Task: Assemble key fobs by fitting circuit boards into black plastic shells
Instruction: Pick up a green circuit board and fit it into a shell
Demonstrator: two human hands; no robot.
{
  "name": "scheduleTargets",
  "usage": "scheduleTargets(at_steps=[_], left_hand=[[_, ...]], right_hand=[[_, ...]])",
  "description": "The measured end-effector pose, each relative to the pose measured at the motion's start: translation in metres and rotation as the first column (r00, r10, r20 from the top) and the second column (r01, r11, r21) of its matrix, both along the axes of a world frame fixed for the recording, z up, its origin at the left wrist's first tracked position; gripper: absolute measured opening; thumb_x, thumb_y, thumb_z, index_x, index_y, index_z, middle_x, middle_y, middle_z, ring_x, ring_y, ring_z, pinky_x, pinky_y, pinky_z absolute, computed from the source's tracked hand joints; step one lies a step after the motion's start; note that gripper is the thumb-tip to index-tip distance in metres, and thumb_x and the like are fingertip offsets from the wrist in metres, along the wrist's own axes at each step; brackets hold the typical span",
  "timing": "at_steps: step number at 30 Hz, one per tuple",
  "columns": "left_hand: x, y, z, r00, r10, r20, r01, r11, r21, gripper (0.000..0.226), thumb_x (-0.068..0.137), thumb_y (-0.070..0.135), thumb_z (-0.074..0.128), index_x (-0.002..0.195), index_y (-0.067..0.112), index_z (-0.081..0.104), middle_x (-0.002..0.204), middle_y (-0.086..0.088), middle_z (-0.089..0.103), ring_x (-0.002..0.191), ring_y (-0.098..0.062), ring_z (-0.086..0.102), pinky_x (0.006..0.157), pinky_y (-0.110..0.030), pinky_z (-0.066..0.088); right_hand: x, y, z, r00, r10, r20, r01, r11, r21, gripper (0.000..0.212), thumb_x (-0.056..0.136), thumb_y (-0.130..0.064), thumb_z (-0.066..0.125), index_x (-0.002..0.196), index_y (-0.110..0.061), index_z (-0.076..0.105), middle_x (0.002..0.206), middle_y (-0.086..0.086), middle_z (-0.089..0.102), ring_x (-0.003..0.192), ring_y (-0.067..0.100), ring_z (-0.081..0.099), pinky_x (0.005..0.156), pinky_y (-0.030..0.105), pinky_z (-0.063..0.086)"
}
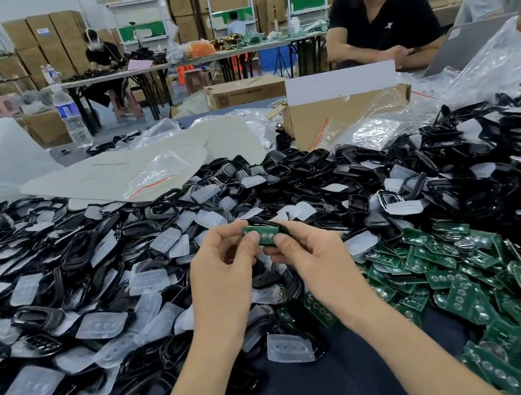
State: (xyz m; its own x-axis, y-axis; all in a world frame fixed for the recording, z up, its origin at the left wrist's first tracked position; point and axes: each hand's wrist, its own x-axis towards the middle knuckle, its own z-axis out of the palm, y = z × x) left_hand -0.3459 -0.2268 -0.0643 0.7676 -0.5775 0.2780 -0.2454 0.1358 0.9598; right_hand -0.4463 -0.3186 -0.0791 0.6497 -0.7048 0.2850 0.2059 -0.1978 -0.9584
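Above the dark blue bench [321,392], the left hand [222,273] and right hand [315,257] curl their fingers [282,239] tight on a small flat green circuit board [264,234], held against a glossy black shell [269,222]. Loose green boards [457,274] lie to the right. Frosted rubbery pads [100,324] and heaped shells [316,166] lie beyond, before a cardboard box [335,116].

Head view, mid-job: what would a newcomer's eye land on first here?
First, the sprawling heap of glossy black plastic shells mixed with translucent white rubber button pads, covering the table from left to far right. Then, at centre, the left hand and right hand pinching a small green circuit board against one black shell. A pile of loose green circuit boards lies at lower right.
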Motion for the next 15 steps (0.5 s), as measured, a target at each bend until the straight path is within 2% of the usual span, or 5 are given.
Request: scheduleTargets(at_steps=[3, 7, 10, 13, 15], left_hand=[[-0.002, -0.001, 0.000, 1.000, 0.017, -0.009, -0.017, 1.000, 0.000, 0.012, 0.094, 0.014, 0.069, 0.102, 0.023, 0.068, 0.090, 0.004, 0.076, 0.085, -0.006, 0.071, 0.084, -0.032, 0.058], [-0.004, -0.002, 0.000, 0.998, 0.053, -0.013, -0.053, 0.999, 0.005, 0.010, 0.094, 0.017, 0.069, 0.103, 0.021, 0.067, 0.095, 0.004, 0.074, 0.091, -0.005, 0.070, 0.090, -0.035, 0.058], [-0.008, -0.003, -0.001, 0.997, 0.081, -0.015, -0.081, 0.997, -0.011, 0.010, 0.094, 0.019, 0.070, 0.102, 0.022, 0.067, 0.094, 0.009, 0.074, 0.089, -0.004, 0.070, 0.087, -0.034, 0.058], [-0.010, -0.004, -0.001, 0.993, 0.119, 0.002, -0.119, 0.993, -0.019, 0.009, 0.092, 0.023, 0.071, 0.099, 0.028, 0.068, 0.107, 0.008, 0.067, 0.096, -0.009, 0.070, 0.089, -0.037, 0.057], [-0.011, -0.004, -0.001, 0.991, 0.134, 0.009, -0.134, 0.991, -0.023, 0.011, 0.092, 0.022, 0.071, 0.100, 0.029, 0.068, 0.108, 0.007, 0.066, 0.099, -0.009, 0.068, 0.091, -0.038, 0.057]], right_hand=[[0.000, 0.000, -0.001, 0.999, -0.021, -0.024, 0.021, 0.999, -0.028, 0.028, 0.104, -0.009, 0.054, 0.126, -0.015, 0.069, 0.106, -0.007, 0.078, 0.097, 0.007, 0.074, 0.085, 0.019, 0.056], [0.000, 0.000, -0.002, 0.997, -0.041, -0.064, 0.036, 0.997, -0.073, 0.027, 0.104, -0.014, 0.054, 0.123, -0.025, 0.069, 0.105, -0.011, 0.077, 0.097, 0.006, 0.073, 0.091, 0.027, 0.057], [0.000, 0.000, -0.002, 0.996, -0.060, -0.060, 0.055, 0.996, -0.076, 0.025, 0.104, -0.017, 0.055, 0.121, -0.027, 0.070, 0.104, -0.010, 0.078, 0.096, 0.007, 0.074, 0.092, 0.033, 0.058], [0.001, 0.001, -0.003, 0.997, -0.060, -0.045, 0.057, 0.996, -0.070, 0.025, 0.104, -0.018, 0.055, 0.117, -0.034, 0.070, 0.104, -0.013, 0.077, 0.097, 0.007, 0.074, 0.090, 0.031, 0.058], [0.001, 0.001, -0.003, 0.997, -0.052, -0.049, 0.048, 0.996, -0.073, 0.025, 0.104, -0.018, 0.055, 0.120, -0.031, 0.070, 0.106, -0.013, 0.077, 0.098, 0.008, 0.074, 0.091, 0.029, 0.058]])
